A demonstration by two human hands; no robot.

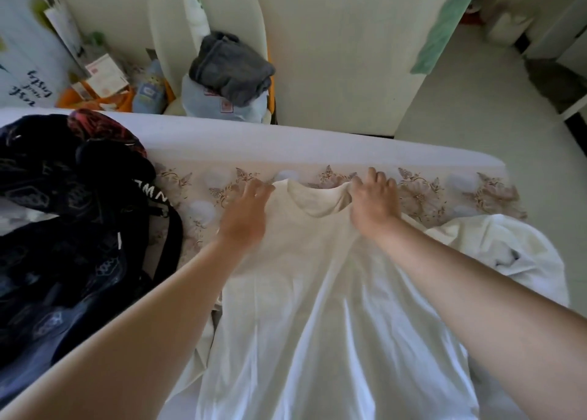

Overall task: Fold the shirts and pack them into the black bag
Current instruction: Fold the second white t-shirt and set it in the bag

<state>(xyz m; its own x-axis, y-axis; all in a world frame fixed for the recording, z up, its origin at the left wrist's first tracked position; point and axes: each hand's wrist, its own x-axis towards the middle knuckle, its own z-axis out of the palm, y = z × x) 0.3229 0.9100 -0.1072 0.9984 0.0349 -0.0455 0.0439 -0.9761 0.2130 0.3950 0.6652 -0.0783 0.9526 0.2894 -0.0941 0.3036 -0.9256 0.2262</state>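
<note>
A white shirt [317,292] lies flat on the bed, its round collar toward the far edge. My left hand [246,210] grips the shirt at the left shoulder beside the collar. My right hand [374,203] grips the right shoulder beside the collar. The cloth is pulled into long creases running toward me. The black bag [63,229] with a faint pattern sits on the bed at the left, its strap hanging by my left forearm. More white cloth [495,248] lies bunched at the right, behind my right arm.
The bed [317,146] has a floral cover and a white far edge. Beyond it stands a pale chair [165,32] holding a grey garment [228,67] on a light bundle. Boxes and bottles [104,83] crowd the floor at the far left. Bare floor lies to the right.
</note>
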